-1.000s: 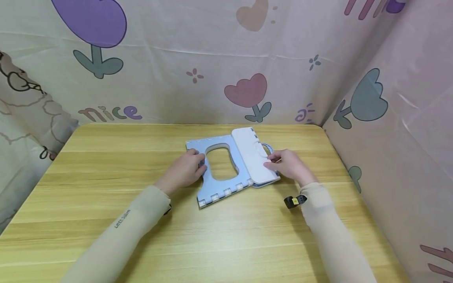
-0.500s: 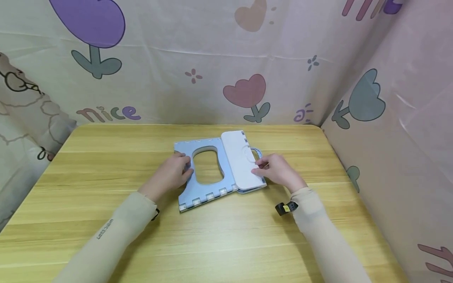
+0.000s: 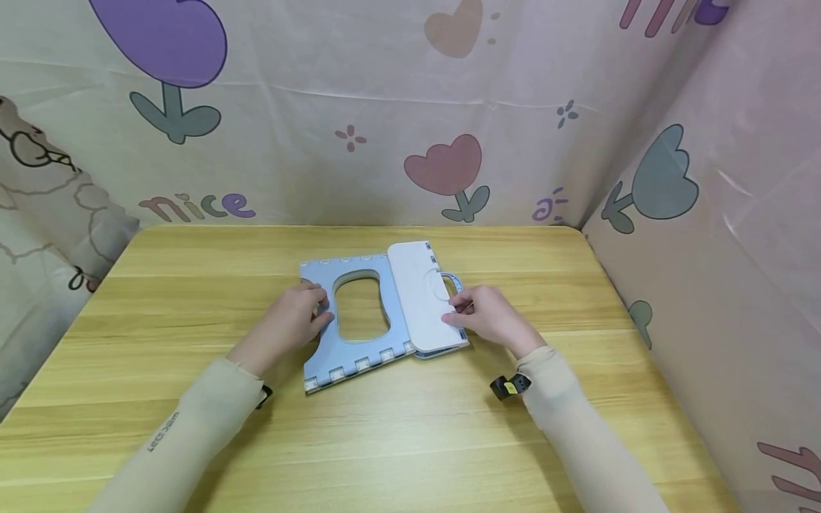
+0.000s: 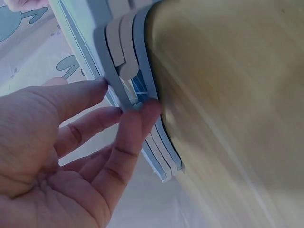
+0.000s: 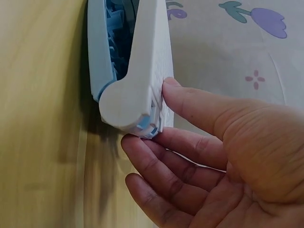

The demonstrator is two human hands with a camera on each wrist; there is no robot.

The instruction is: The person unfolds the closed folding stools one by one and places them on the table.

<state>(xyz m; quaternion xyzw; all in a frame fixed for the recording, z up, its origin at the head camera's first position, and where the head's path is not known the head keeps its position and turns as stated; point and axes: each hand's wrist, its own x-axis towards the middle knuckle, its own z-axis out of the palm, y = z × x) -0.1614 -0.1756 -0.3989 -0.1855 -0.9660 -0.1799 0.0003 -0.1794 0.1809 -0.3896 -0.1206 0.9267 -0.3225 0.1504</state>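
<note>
The blue-and-white folding stool (image 3: 410, 306) lies on the shiny, wood-striped surface (image 3: 385, 449). Its blue part (image 3: 343, 353) has a big hole with round corners; its white flap (image 3: 420, 292) is smooth. The left hand (image 3: 291, 317) has a narrow grip on the stool's blue edge. The right hand (image 3: 490, 313) pinches its white end (image 5: 126, 104). Wrinkly, flowery cloth (image 3: 308, 164) hangs behind the stool.

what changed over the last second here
The blue and white folding stool has shifted to the person's left over the table and slightly toward the person. The left hand and right hand moved with it, both still holding its opposite edges. Nothing was let go. The stool's folded shape and the patterned cloth look the same.
</note>
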